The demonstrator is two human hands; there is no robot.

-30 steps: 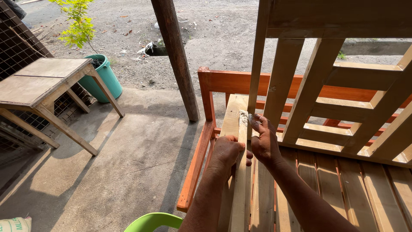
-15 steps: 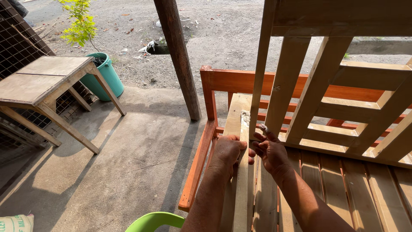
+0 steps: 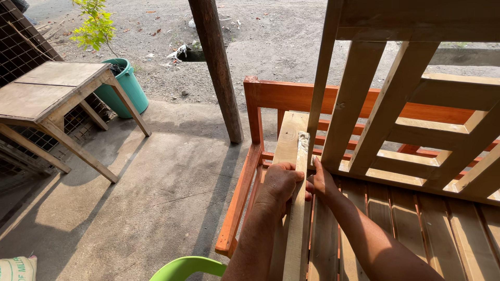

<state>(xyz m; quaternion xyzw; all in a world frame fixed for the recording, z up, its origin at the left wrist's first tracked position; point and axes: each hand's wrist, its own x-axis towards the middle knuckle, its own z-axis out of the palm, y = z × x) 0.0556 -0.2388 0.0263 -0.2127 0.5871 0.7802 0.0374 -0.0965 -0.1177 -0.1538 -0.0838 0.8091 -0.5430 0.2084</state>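
Observation:
A narrow pale wooden strip (image 3: 298, 213) lies lengthwise on a wider plank (image 3: 287, 138) over an orange-painted wooden bench frame (image 3: 245, 192). My left hand (image 3: 280, 180) grips the strip from its left side. My right hand (image 3: 322, 183) presses against the strip's right side, fingers touching it. A whitish smear (image 3: 302, 140) sits on the strip's far end. An unpainted slatted wooden frame (image 3: 396, 99) leans upright just right of the strip.
A dark wooden post (image 3: 216, 67) stands on the concrete floor (image 3: 140, 198). A plain wooden table (image 3: 54, 96) and a teal bucket (image 3: 125, 86) with a small plant (image 3: 94, 26) are at the left. A lime-green plastic rim (image 3: 187, 266) shows below; a sack corner (image 3: 15, 268) bottom left.
Both hands have slid back along the strip toward me. The whitish smear at the strip's far end, earlier by my right fingers, is now uncovered and apart from them.

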